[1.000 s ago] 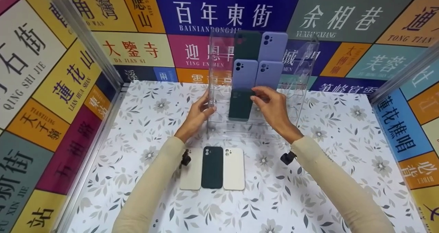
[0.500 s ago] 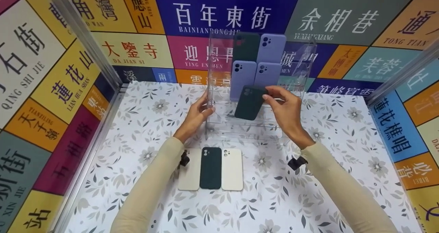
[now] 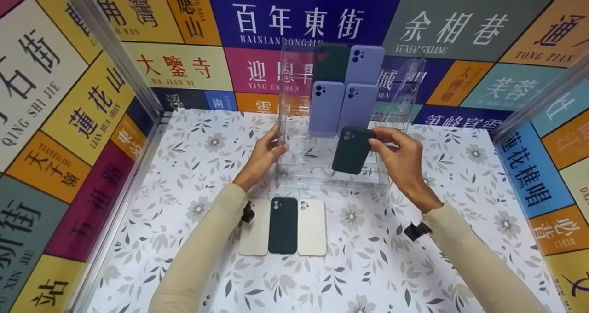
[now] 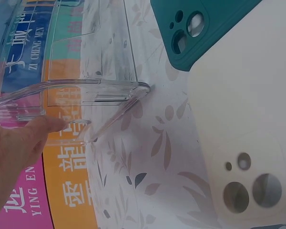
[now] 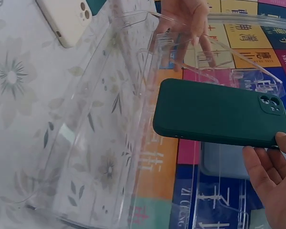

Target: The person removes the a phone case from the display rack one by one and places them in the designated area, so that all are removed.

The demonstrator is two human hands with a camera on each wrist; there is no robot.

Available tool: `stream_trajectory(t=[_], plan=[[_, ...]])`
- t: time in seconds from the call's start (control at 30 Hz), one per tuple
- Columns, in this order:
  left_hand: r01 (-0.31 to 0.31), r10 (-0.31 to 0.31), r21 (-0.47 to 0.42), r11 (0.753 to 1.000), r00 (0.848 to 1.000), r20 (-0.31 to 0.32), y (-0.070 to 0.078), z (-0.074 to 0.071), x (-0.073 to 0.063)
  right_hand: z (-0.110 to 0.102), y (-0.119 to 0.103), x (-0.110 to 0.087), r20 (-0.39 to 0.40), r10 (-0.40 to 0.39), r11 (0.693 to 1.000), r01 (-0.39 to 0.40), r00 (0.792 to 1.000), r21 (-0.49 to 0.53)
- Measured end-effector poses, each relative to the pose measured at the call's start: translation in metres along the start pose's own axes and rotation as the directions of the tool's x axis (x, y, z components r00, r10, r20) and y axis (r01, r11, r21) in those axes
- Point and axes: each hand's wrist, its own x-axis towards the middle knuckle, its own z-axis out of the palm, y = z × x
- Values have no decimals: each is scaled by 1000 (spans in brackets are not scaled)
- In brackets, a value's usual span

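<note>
My right hand (image 3: 402, 163) pinches a dark green phone case (image 3: 352, 151) by its upper right edge, thumb against fingers. The case leans slightly, camera cutout upward, in front of the lower tier of a clear acrylic display stand (image 3: 299, 159). In the right wrist view the green case (image 5: 219, 112) lies across the picture with my fingertips at its camera end. My left hand (image 3: 262, 156) holds the stand's left side panel, thumb on the near side and fingers partly hidden. On the stand, a dark green case (image 3: 330, 64) and purple cases (image 3: 326, 110) stand in two rows.
Before the stand, a cream case (image 3: 254, 232), a dark green case (image 3: 282, 225) and another cream case (image 3: 312, 228) lie side by side on the floral-patterned tabletop (image 3: 359, 262). Behind and at both sides rise panels (image 3: 303, 18) printed with coloured signs.
My right hand has drawn the green case off the stand's lower tier, to the right and toward me, tilting it. My left hand has stayed on the stand's side.
</note>
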Motion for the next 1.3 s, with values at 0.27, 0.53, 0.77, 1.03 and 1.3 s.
stream_trajectory(t=[0.27, 0.53, 0.77, 1.03, 1.3], plan=[[-10, 10, -7, 1000, 1000, -2, 1, 1, 1, -14, 5, -17, 5, 45, 998, -45, 999, -39], [-11, 11, 7, 1000, 1000, 7, -1, 2, 1, -18, -13, -44, 10, 34, 996, -33, 999, -78], [9, -9, 19, 1000, 1000, 5, 0, 0, 1, -16, 1, -64, 42, 41, 997, -38, 998, -62], [13, -13, 8, 1000, 1000, -8, 0, 0, 1, -16, 21, -80, 90, 42, 999, -39, 995, -38], [21, -21, 21, 1000, 1000, -8, 0, 0, 1, -15, 19, -88, 150, 190, 981, -193, 970, 3]])
